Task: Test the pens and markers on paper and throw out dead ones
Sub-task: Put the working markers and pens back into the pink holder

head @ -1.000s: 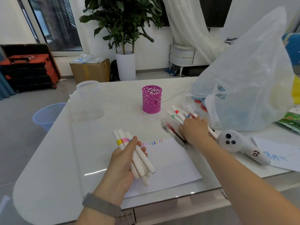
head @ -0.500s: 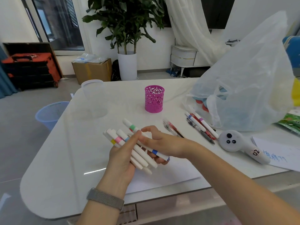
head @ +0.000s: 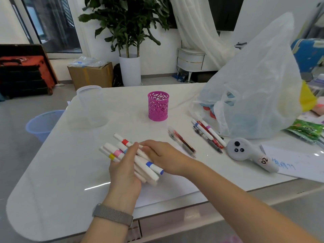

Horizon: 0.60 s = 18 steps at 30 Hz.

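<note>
The left hand [head: 125, 170] is raised over the table [head: 57, 172], back of the hand toward the camera, wrist bent slightly with a metal mesh watch band [head: 113, 214] on it. Its fingers curl round a bundle of white markers [head: 121, 153] that slant up to the left, bands of yellow, pink and blue showing near the caps; the thumb lies along the top of the bundle. The right hand [head: 164, 157] reaches in from the right with the forearm crossing the lower right of the view. Its fingers are curled over and grasp the markers at the top of the bundle, one with a red band [head: 124, 142] and one with a blue band [head: 149, 163] whose end juts out below the hand. Both hands touch over a sheet of paper [head: 166, 188] on the table. Further pens [head: 208, 135] lie near a plastic bag [head: 254, 88], and one red pen [head: 182, 143] lies just beyond the right hand. A pink cup [head: 158, 106] stands behind.
</note>
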Available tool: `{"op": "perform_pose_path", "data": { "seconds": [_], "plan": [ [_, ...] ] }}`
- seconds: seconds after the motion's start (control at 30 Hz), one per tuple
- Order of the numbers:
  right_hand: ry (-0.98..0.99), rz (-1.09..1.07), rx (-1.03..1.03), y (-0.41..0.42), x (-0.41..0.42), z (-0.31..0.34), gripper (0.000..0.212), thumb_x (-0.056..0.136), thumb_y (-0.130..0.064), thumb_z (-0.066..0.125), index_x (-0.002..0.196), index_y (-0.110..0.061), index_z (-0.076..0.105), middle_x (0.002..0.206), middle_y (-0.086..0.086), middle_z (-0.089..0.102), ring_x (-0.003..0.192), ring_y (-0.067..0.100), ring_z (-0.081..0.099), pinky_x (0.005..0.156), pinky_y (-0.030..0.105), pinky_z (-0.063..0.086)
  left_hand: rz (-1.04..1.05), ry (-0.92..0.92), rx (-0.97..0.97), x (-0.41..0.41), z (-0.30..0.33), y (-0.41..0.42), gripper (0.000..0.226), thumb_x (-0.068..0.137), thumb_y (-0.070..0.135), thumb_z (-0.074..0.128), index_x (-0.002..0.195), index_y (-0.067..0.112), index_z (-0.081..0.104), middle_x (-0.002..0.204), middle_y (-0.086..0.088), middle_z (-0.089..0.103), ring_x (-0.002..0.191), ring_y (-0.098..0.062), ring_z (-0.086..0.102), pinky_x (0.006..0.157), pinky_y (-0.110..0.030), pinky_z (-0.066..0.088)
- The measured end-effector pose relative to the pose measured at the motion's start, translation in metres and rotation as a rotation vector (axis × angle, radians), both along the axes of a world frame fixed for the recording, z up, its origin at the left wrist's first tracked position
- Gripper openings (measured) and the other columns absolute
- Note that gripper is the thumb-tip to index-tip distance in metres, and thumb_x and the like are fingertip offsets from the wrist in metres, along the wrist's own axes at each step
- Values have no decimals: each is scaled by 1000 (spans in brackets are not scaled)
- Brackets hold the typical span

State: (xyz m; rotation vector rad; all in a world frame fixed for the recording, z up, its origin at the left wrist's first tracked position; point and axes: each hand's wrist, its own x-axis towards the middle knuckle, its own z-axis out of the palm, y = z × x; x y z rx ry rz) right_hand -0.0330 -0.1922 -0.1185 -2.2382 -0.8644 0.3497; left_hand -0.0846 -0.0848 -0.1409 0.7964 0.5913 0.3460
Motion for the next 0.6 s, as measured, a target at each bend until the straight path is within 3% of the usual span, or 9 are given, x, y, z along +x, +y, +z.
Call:
{"op": "perform_pose_path", "data": {
  "seconds": [0.1,0.2,0.3,0.4,0.47,0.5,0.57,0.6],
  "plan": [
    [102,22,188,5,-4,2,30,103,-20,35,110,-9,62,89,-1,62,78,15,54,74,31,42,50,-38,13,-1,8,11,31,82,11,68,111,8,60,94,-13,66,70,-23,69,58,-39,58],
    [298,95,307,8,-12,10,32,103,-19,36,87,-6,59,65,-1,48,57,11,41,57,24,37,13,-48,31,-4,14,19,47,82,21,70,123,3,54,109,-22,64,99,-37,66,81,-62,51],
    [296,106,301,9,-13,7,32,103,-24,37,99,-7,65,67,5,49,59,15,40,56,25,36,-15,-51,59,-5,14,20,41,82,18,70,118,4,57,105,-22,64,102,-38,65,86,-65,47],
    [315,103,187,6,-8,7,51,101,-42,37,100,2,65,64,4,48,59,16,41,58,26,37,-43,-24,67,-5,11,22,15,82,10,69,92,8,58,86,-17,63,92,-37,64,84,-60,51],
    [209,-32,141,-3,7,7,48,98,-50,38,84,-19,71,60,-3,51,59,12,46,64,25,41,-57,-11,26,-4,9,23,15,82,11,67,83,12,53,84,-18,61,84,-34,64,70,-46,58],
    [54,-154,125,-12,19,5,39,98,-46,42,78,-27,69,62,-5,54,64,12,50,68,28,43,-56,0,23,-4,10,24,16,81,13,68,81,14,51,83,-17,57,79,-30,62,61,-39,57],
    [-335,-461,-33,-35,47,-4,20,93,-28,51,95,-24,70,88,0,65,90,19,57,81,34,44,-67,18,45,-4,13,24,19,80,17,68,76,17,50,78,-10,50,71,-25,57,54,-30,52],
    [-447,-604,-169,-48,58,-10,27,90,-21,52,112,-20,67,106,4,64,105,26,53,87,37,42,-82,21,47,-5,14,24,20,80,18,67,72,18,48,74,-7,48,66,-22,55,52,-28,49]
  ]
}}
